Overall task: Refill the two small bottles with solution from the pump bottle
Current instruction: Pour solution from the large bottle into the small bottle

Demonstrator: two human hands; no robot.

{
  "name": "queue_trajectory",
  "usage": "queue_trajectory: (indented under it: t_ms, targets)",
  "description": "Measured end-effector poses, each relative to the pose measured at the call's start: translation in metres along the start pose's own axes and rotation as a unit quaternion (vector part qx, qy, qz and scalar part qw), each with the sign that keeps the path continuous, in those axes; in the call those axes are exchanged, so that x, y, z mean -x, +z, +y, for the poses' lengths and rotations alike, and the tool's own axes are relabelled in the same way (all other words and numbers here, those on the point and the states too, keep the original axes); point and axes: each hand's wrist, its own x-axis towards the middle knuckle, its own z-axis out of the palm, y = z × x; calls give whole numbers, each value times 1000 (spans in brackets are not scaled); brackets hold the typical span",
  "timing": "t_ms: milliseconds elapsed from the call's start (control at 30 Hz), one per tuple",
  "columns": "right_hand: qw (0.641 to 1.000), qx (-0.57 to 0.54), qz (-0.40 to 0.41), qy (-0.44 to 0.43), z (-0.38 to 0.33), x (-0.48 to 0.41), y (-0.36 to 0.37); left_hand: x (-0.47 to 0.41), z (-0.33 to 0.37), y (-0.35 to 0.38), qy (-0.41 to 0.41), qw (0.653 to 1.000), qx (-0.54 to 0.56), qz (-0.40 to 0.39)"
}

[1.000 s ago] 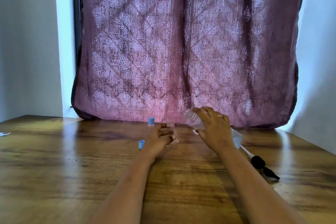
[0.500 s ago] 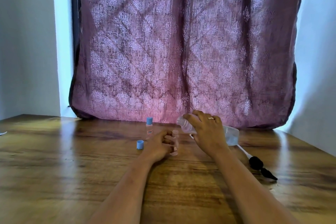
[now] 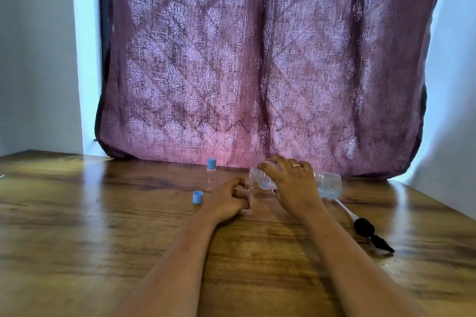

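On the desk (image 3: 103, 226), the pump bottle (image 3: 327, 185), clasped by the right grip (image 3: 293, 185), is being tipped over the open small bottle (image 3: 248, 188), which is pinched by the left grip (image 3: 226, 199). The capped small bottle (image 3: 211, 177) is seemingly done.

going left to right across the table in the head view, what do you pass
loose blue cap → capped small bottle → left hand holding the open small bottle → right hand holding the tipped big bottle → black pump head
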Motion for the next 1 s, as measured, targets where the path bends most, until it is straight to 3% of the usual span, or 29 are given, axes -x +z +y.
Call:
queue_trajectory:
  t_ms: [1000]
  targets:
    - [1000, 14, 2, -17, 0, 0, -6, 4, 5, 1, 0, 999, -41, 29]
